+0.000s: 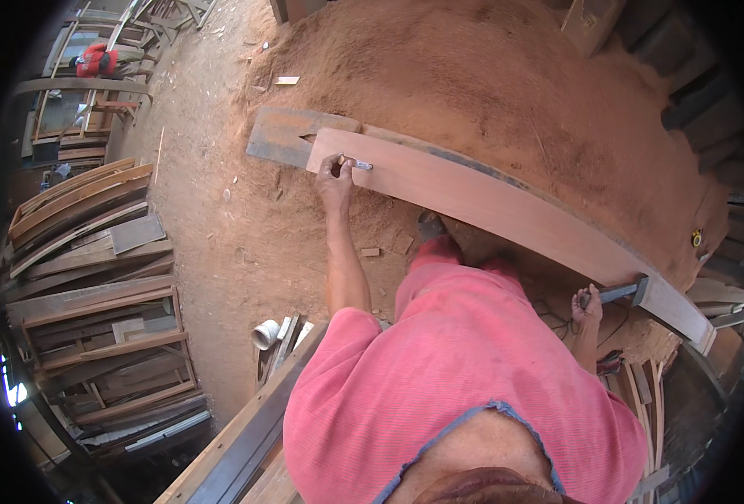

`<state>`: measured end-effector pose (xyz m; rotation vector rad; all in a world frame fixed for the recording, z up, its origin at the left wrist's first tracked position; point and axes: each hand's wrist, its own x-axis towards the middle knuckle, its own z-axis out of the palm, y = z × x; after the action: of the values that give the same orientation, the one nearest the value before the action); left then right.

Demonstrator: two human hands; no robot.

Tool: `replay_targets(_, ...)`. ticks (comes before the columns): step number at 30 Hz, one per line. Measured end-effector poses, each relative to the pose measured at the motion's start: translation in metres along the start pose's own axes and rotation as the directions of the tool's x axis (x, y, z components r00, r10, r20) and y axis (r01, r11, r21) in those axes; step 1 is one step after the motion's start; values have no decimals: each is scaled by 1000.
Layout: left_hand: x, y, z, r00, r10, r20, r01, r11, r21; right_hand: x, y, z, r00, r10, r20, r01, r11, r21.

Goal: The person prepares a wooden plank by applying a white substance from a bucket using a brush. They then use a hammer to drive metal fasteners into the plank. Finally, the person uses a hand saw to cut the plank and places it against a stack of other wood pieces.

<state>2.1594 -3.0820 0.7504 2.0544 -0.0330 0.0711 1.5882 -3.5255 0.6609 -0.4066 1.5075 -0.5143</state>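
Note:
A long, pale reddish-brown plank (464, 193) stretches across in front of me, from upper left to lower right. My left hand (335, 183) is closed near its left end, fingers round a short silvery pen-like tool (358, 164) that lies over the plank's face; its exact kind is unclear. At the right, my right hand (588, 307) grips a dark, straight-barred hand tool (619, 293) with a crosspiece at its far end. That crosspiece meets the plank near its right end. I cannot tell whether the tool is a square or a clamp.
A worn board (284, 136) lies under the plank's left end. Reddish sawdust (489, 76) heaps beyond it. Stacked timber (95, 252) lines the left side, with a white cylindrical container (264, 334) nearer me. A yellow tape measure (697, 238) rests at far right; a person in red (96, 62) is far left.

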Motion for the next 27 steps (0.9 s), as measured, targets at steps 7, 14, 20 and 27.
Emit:
replay_targets(7,-3,-2,3,863,432,261,-488,847,211,-9,-10,54,974,-84,210,38,977,212)
replay_targets(14,8,-27,-2,838,343,424,-475,841,259,-49,-64,143,887,-353,297,221,891,397)
replay_targets(20,-7,-50,-7,938,334,94,-330,777,537,-174,-45,239,666,-609,431,627,770,120)
replay_targets(27,-55,-135,20,670,-675,308,739,568,-364,-307,-62,385,173,-793,584,737,498,457)
